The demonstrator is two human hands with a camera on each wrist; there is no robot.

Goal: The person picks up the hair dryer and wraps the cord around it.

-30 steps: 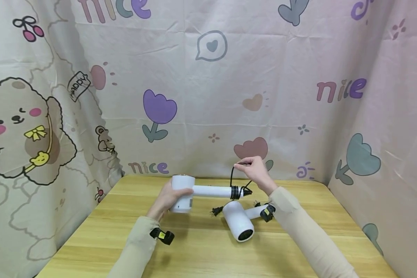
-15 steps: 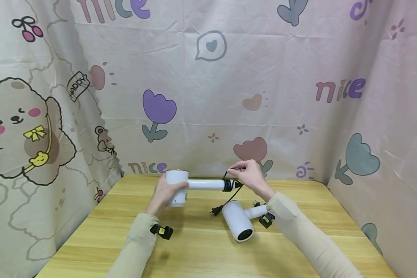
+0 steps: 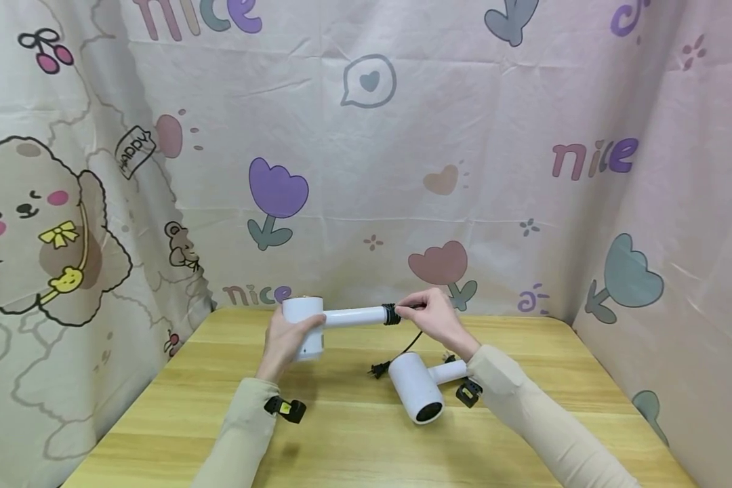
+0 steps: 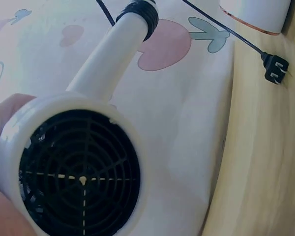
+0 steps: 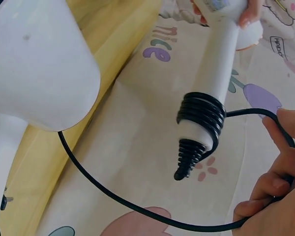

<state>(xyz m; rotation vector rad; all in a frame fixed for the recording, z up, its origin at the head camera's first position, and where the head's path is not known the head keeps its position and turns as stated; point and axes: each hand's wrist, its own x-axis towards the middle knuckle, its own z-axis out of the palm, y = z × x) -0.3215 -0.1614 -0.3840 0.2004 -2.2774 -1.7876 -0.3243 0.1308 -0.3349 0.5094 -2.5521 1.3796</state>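
In the head view my left hand (image 3: 282, 342) grips the barrel of a white hair dryer (image 3: 355, 316), held above the table with its handle pointing right. Several turns of black cord (image 5: 201, 110) are wound round the end of that handle, near the ribbed strain relief. My right hand (image 3: 436, 317) is close to the handle end and holds the cord between thumb and fingers. From this hand the cord runs down towards a black plug (image 3: 379, 369) on the table. The left wrist view shows the held dryer's round black grille (image 4: 81, 172).
A second white hair dryer (image 3: 415, 386) lies on the wooden table (image 3: 354, 447), below my right hand. Part of another plug (image 3: 449, 358) shows behind its handle. A patterned cloth (image 3: 366, 169) hangs behind and beside the table.
Both hands and the held dryer have shifted left. My right hand has come down from above the handle to its end, taking the cord round; the second dryer has stayed put.
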